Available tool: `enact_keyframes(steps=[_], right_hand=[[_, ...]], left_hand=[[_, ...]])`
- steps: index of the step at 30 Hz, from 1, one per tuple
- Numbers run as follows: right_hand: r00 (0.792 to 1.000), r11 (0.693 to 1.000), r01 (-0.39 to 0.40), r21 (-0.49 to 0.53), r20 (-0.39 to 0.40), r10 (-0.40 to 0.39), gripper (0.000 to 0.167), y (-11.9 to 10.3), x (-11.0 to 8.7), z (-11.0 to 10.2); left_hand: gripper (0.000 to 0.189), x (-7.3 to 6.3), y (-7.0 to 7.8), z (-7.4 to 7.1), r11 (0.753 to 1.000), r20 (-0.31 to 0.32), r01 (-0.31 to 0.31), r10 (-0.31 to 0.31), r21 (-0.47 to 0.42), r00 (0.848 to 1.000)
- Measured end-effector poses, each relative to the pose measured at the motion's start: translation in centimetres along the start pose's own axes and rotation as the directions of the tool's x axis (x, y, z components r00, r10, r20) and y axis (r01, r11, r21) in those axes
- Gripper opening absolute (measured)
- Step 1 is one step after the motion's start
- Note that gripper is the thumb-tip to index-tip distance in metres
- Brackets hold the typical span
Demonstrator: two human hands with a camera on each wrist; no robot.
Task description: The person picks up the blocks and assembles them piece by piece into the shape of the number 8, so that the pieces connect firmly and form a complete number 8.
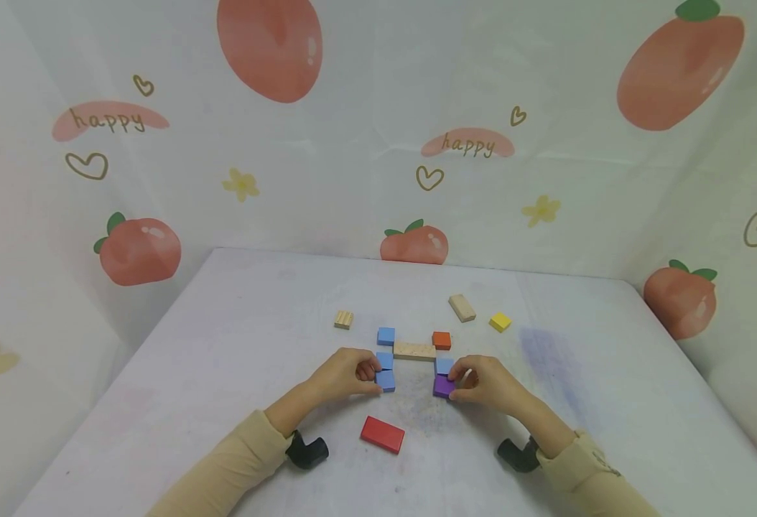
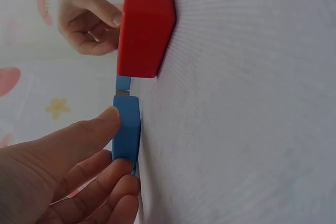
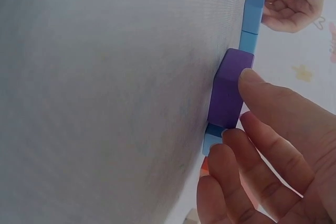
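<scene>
Some right fingers (image 3: 252, 163) partly hide purple block (image 3: 227, 93).

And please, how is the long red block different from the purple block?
Shape: the long red block is clearly oblong, while the purple block looks closer to square from above.
Contact: no hand touches the long red block; the right hand pinches the purple block.
Neighbours: the long red block lies apart, whereas the purple block is next to a blue block.
Both are plain, single-coloured blocks.
</scene>
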State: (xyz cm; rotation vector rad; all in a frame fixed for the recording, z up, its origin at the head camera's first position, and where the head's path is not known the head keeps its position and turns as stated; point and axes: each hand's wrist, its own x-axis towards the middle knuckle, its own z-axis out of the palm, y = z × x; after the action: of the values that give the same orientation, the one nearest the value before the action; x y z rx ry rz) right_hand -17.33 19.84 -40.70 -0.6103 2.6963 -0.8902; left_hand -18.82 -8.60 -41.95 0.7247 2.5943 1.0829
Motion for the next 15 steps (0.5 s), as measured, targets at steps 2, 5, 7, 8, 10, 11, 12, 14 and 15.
enact_keyframes(steps=[2, 5, 7, 8, 10, 11, 12, 14, 15], right_hand=[[1.000, 1.000, -0.001, 0.001, 0.002, 0.001, 0.021, -0.02, -0.02, 0.00], [1.000, 1.000, -0.001, 0.002, 0.004, 0.001, 0.021, -0.03, -0.03, 0.00], [1.000, 1.000, 0.002, 0.002, 0.006, -0.002, 0.021, 0.00, -0.03, -0.01], [1.000, 1.000, 0.005, 0.002, 0.006, -0.005, 0.021, 0.02, -0.03, -0.02], [1.000, 1.000, 0.012, 0.000, 0.006, -0.012, 0.021, 0.05, -0.02, -0.04], [1.000, 1.000, 0.016, -0.002, 0.007, -0.016, 0.021, 0.08, -0.02, -0.05], [1.000, 1.000, 0.020, -0.002, 0.006, -0.020, 0.021, 0.10, -0.01, -0.06], [1.000, 1.000, 0.028, -0.003, 0.004, -0.028, 0.021, 0.13, 0.00, -0.10], [1.000, 1.000, 0.031, -0.004, 0.004, -0.031, 0.021, 0.14, 0.00, -0.10]], left_hand=[[0.027, -0.01, -0.01, 0.01, 1.000, 0.000, 0.000, 0.000, 0.000, 1.000], [0.027, -0.01, -0.04, 0.01, 1.000, 0.001, 0.000, 0.000, 0.000, 1.000], [0.027, 0.00, -0.05, 0.01, 1.000, 0.002, 0.001, -0.001, -0.003, 1.000], [0.027, 0.01, -0.07, 0.01, 1.000, 0.003, 0.001, -0.001, -0.004, 1.000], [0.028, 0.03, -0.09, 0.01, 1.000, 0.004, 0.004, -0.004, -0.007, 1.000], [0.028, 0.03, -0.09, 0.00, 1.000, 0.005, 0.006, -0.006, -0.008, 1.000], [0.028, 0.03, -0.12, 0.02, 1.000, 0.006, 0.005, -0.005, -0.008, 1.000], [0.028, 0.05, -0.18, 0.04, 1.000, 0.007, 0.005, -0.005, -0.006, 1.000], [0.028, 0.06, -0.19, 0.04, 1.000, 0.007, 0.005, -0.005, -0.006, 1.000]])
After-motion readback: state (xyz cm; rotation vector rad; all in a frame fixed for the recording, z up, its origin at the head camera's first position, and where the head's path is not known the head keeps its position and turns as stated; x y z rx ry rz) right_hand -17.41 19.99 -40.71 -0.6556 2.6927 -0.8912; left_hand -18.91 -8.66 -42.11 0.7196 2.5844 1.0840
